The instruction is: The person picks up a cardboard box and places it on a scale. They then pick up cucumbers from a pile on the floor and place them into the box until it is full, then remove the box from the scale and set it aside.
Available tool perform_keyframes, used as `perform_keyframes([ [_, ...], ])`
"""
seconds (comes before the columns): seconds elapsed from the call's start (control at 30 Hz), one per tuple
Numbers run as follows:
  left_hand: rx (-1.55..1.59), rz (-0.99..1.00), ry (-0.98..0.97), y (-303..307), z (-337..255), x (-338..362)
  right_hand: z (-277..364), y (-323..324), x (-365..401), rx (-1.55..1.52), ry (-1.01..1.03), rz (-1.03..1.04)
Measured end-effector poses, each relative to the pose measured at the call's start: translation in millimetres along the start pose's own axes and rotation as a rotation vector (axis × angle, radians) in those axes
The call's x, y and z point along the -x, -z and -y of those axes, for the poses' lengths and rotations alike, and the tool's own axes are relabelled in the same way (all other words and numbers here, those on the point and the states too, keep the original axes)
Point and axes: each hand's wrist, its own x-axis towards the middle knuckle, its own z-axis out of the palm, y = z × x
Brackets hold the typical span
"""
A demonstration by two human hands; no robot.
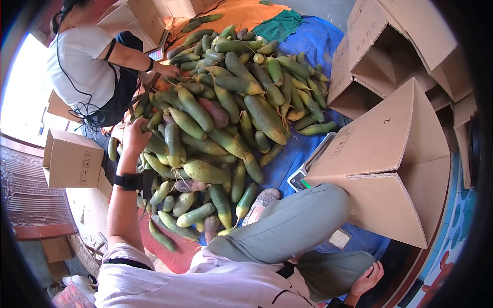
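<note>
A big heap of green radishes point(195, 120), a few of them reddish, covers the middle of the floor sheet. My left hand point(136, 136) is stretched out to the heap's left edge, its fingers bent around a green radish point(118, 132) that the hand largely hides. On my bent knee rests my right hand point(367, 280), fingers laid along the trouser leg and holding nothing. An open cardboard box point(367, 136) stands tilted on a scale point(302, 177) with a lit display, to the right of my raised leg.
Across the heap sits another person point(84, 61), one hand on the radishes, near a second scale point(155, 54). Stacked open boxes point(387, 51) stand at the right. A closed box point(72, 159) is at the left. A blue sheet point(321, 43) lies under the heap.
</note>
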Motion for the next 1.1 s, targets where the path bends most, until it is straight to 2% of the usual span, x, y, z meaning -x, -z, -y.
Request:
perform_keyframes([
  [0.07,-0.098,-0.004,-0.019,1.5,18.6,-8.0,-1.4,-0.8,0.6,0.005,0.002,0.005],
  [0.17,-0.001,0.250,0.106,-3.6,33.5,-16.7,-0.1,-1.2,0.6,-0.013,-0.020,0.014],
  [0.2,-0.001,0.251,0.107,-10.0,33.6,-13.7,0.8,-0.6,-0.2,-0.010,-0.019,0.016],
  [0.27,0.166,0.245,0.231,-27.8,29.0,-5.3,1.1,0.1,-0.6,-0.001,-0.024,0.016],
  [0.3,0.137,0.089,0.182,-50.4,39.8,1.4,-0.1,-1.1,-0.3,0.003,-0.008,0.006],
  [0.33,0.022,0.009,0.149,-45.7,12.0,12.4,-1.4,-2.3,0.2,0.009,0.008,-0.002],
  [0.4,0.095,-0.219,-0.052,-51.4,-26.4,33.0,-3.0,-3.7,0.7,0.005,-0.007,0.001],
  [0.47,0.154,-0.298,-0.317,-53.2,-79.2,52.1,-4.5,-4.0,1.0,0.005,-0.020,0.004],
  [0.6,0.377,0.211,-0.546,-126.1,-130.0,118.5,-4.7,-2.2,1.5,0.006,-0.045,0.024],
  [0.63,0.453,0.345,-0.536,-145.6,-137.4,138.4,-5.2,-2.3,1.7,0.007,-0.045,0.025],
  [0.7,0.257,0.633,-0.555,-188.5,-147.5,170.2,-5.9,-2.4,3.2,0.018,-0.051,0.029],
  [0.73,0.218,0.787,-0.489,-211.8,-148.5,183.5,-5.9,-3.2,3.4,0.014,-0.060,0.026],
  [0.8,0.135,0.965,-0.479,-251.6,-153.1,200.6,-6.3,-1.4,2.3,0.025,-0.071,0.026],
  [0.83,0.142,0.973,-0.485,-260.3,-158.6,206.0,-4.9,-1.2,1.7,0.030,-0.058,0.030],
  [0.9,-0.056,0.957,-0.568,-271.3,-169.8,214.5,-3.4,-2.0,1.4,0.035,-0.055,0.040],
  [1.0,-0.185,0.955,-0.504,-277.3,-187.2,218.5,-1.0,-0.8,-1.5,0.046,-0.049,0.058],
  [1.03,-0.247,1.066,-0.516,-285.3,-190.0,216.4,-0.3,-0.8,-3.0,0.051,-0.050,0.059],
  [1.1,-0.289,1.111,-0.514,-285.9,-198.1,214.9,1.0,0.8,-5.4,0.046,-0.048,0.092],
])
